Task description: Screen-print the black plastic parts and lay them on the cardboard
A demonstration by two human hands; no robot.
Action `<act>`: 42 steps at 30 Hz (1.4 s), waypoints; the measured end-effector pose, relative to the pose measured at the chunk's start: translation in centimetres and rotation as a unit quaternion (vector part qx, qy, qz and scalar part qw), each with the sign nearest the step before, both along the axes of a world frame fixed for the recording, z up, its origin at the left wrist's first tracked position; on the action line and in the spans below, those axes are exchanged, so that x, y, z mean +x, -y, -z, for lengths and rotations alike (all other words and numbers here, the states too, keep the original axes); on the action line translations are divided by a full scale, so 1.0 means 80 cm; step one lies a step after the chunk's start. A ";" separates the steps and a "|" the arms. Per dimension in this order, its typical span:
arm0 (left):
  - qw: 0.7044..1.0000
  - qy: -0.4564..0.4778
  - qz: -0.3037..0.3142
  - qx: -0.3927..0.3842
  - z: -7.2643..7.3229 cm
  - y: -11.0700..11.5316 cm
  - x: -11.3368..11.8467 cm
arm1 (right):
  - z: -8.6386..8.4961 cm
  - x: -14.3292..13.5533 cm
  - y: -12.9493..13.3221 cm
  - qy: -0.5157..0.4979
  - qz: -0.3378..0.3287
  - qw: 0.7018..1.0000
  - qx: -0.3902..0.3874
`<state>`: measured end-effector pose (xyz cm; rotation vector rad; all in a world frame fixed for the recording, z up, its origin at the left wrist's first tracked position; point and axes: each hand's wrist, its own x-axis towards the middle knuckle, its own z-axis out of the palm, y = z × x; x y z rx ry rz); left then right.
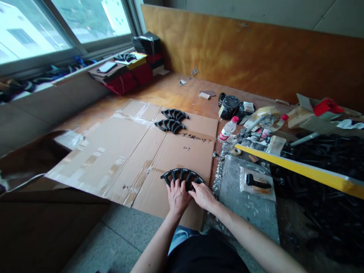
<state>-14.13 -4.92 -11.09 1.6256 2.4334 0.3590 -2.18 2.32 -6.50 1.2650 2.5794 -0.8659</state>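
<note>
A fan-shaped row of black curved pieces [182, 174] lies near the front edge of a flattened cardboard sheet [113, 151]. My left hand [178, 195] rests on the lower part of this row, its fingers spread over the pieces. At the row's right end, my right hand [203, 194] touches the pieces, fingers bent with thumb and forefinger close together; what they grip is too small to make out. Farther back on the cardboard, two more fans of black pieces [171, 124] lie one in front of the other.
Bottles with red caps [227, 129], black jars [229, 107] and a yellow bar [301, 168] are on the right, beside a heap of black parts [327, 204]. A grey board [244, 204] holds a bagged black piece. Boxes [127, 76] stand by the window.
</note>
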 end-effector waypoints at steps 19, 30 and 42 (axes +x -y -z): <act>0.992 -0.004 -0.018 0.128 0.030 -0.186 -0.224 | 0.034 -0.209 -0.170 -0.141 0.011 0.990 0.000; 0.962 0.198 -0.014 0.189 -0.006 -0.060 -0.086 | -0.031 0.208 -0.079 -0.097 0.133 0.949 0.270; 0.764 0.581 0.073 0.272 -0.268 -0.161 0.187 | -0.029 0.376 -0.092 0.016 0.271 0.925 0.267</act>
